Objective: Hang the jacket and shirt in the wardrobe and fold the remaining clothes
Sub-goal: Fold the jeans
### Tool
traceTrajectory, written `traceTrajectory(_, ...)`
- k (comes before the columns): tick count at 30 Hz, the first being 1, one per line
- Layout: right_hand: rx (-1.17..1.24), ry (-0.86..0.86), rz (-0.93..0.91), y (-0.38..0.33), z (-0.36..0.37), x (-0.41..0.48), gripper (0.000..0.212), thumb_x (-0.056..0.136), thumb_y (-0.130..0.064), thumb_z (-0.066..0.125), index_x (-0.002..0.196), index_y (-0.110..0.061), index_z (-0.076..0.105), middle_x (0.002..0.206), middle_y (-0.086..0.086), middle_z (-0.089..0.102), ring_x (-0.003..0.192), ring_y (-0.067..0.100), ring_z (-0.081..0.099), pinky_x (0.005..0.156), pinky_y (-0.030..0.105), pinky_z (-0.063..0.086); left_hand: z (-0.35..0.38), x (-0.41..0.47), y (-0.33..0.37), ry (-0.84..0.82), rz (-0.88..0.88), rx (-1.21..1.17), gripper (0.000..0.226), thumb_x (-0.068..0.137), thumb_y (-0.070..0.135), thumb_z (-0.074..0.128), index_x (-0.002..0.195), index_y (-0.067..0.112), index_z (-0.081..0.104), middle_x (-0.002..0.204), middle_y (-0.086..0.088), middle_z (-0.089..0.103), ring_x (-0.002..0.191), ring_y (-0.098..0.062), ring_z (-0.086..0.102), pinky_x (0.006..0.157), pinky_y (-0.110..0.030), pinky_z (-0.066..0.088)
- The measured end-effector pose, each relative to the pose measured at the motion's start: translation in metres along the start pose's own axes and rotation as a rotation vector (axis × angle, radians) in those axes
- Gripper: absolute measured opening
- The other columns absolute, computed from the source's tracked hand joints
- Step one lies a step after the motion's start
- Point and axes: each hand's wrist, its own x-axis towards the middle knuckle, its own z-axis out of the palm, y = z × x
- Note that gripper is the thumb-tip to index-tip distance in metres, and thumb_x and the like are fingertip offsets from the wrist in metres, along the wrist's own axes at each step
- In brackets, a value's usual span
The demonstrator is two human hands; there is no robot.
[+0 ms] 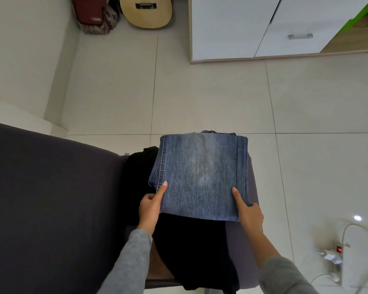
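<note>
Left hand [150, 206], right hand [250, 215], both pinching, forearms extended forward

**No legible text in view**

Nothing can be read here. The one likely piece of writing is a small pale mark on the front of the maroon case [91, 13], which stands on the floor against the wall beside the guitar [146, 11]. It looks like a short word or logo, but it is too blurred to make out.
</note>
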Motion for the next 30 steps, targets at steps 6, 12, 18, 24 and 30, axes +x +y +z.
traceTrajectory(6, 0.051, -0.123, -0.02, -0.036, -0.002, 0.023, 0.077, 0.074, -0.061, 0.065, 0.121, -0.002, 0.05, 0.106, 0.007, 0.053, 0.093, 0.025, 0.05, 0.082, 0.033, 0.041, 0.004, 0.014, 0.044, -0.208, -0.127, -0.135, 0.052, 0.066, 0.038, 0.082, 0.106, 0.008, 0.069, 0.099, -0.009, 0.073, 0.091, -0.026, 0.069, 0.085, -0.04, 0.055)
traceTrajectory(12, 0.152, -0.399, 0.13, -0.057, -0.013, 0.036, 0.083, 0.06, -0.053, 0.079, 0.121, -0.003, 0.051, 0.114, 0.009, 0.061, 0.095, 0.026, 0.059, 0.085, 0.039, 0.047, 0.006, 0.007, 0.068, -0.404, -0.242, -0.169, 0.046, 0.073, 0.029, 0.077, 0.113, 0.01, 0.065, 0.107, -0.017, 0.069, 0.098, -0.034, 0.066, 0.089, -0.047, 0.052)
traceTrajectory(18, 0.221, -0.516, 0.19, -0.068, -0.021, 0.036, 0.062, 0.069, -0.03, 0.08, 0.118, -0.003, 0.054, 0.106, 0.01, 0.064, 0.094, 0.028, 0.062, 0.075, 0.039, 0.051, 0.01, 0.007, 0.091, -0.413, -0.244, -0.107, 0.044, 0.079, 0.01, 0.072, 0.12, 0.004, 0.058, 0.11, -0.021, 0.067, 0.098, -0.036, 0.065, 0.088, -0.048, 0.052)
traceTrajectory(24, 0.256, -0.361, 0.004, -0.072, -0.024, 0.019, 0.051, 0.075, -0.019, 0.077, 0.118, -0.005, 0.052, 0.105, 0.006, 0.06, 0.091, 0.025, 0.058, 0.08, 0.037, 0.046, 0.015, -0.01, 0.088, -0.359, -0.109, -0.174, 0.039, 0.08, -0.001, 0.067, 0.116, 0.01, 0.055, 0.103, -0.014, 0.066, 0.092, -0.03, 0.064, 0.078, -0.04, 0.053)
traceTrajectory(30, 0.293, -0.279, -0.167, -0.088, -0.048, -0.016, 0.056, 0.076, -0.016, 0.076, 0.125, -0.003, 0.052, 0.116, 0.01, 0.059, 0.095, 0.026, 0.055, 0.083, 0.036, 0.046, 0.006, -0.046, 0.099, -0.376, 0.016, -0.246, 0.05, 0.078, -0.001, 0.07, 0.124, 0.005, 0.055, 0.113, -0.016, 0.066, 0.099, -0.031, 0.064, 0.078, -0.039, 0.054)
